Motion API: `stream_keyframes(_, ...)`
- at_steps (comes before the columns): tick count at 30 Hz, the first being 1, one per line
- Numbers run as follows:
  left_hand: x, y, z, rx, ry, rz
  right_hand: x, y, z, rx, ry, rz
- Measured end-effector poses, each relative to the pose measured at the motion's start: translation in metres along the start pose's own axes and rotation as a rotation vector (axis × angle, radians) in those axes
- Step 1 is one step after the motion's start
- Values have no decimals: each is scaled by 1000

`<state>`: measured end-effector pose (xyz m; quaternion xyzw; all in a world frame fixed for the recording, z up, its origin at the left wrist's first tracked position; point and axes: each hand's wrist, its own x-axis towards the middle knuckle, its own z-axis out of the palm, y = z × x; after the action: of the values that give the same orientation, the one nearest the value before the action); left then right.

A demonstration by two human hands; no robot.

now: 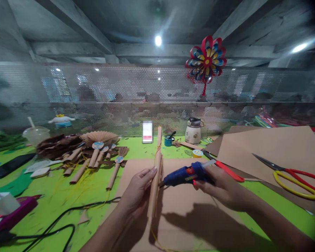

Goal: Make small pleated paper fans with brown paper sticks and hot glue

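Observation:
My left hand [141, 189] is closed around a long rolled tube of brown kraft paper [154, 185], with the thumb pressed on its side. The tube tilts up and away from me, and a yellow string trails from its near end. In my right hand [223, 185] is a blue hot glue gun [183, 175], with a clear glue stick at its back. The gun's nozzle points left at the right edge of the tube; whether it touches the paper I cannot tell. Beneath both hands lies a large sheet of kraft paper [191, 224].
At left are several paper fans with rolled handles [97, 154], a black cable [55, 217] and a purple power strip [18, 213]. At right lie red-and-yellow-handled scissors [296, 185] on brown sheets [273, 150]. Farther back stand a phone [147, 131], a blue pot [168, 141] and a bottle [193, 133].

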<state>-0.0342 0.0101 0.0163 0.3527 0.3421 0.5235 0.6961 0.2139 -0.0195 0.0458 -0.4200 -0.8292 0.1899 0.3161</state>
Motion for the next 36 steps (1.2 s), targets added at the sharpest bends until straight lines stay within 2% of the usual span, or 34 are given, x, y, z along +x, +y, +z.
stream_keyframes(14, -2, -2, 1, 19, -27, -24, 6, 6, 0, -56, 125, -48)
stream_keyframes(27, -3, -4, -2, 85, -5, -36, 8, 18, 3, -65, 178, -56)
stream_keyframes(31, -3, -3, -1, 79, -22, -30, 7, 14, 1, -58, 135, -39)
stream_keyframes(36, -3, 0, 1, 59, -10, -10, 3, 1, -3, 8, -44, 5)
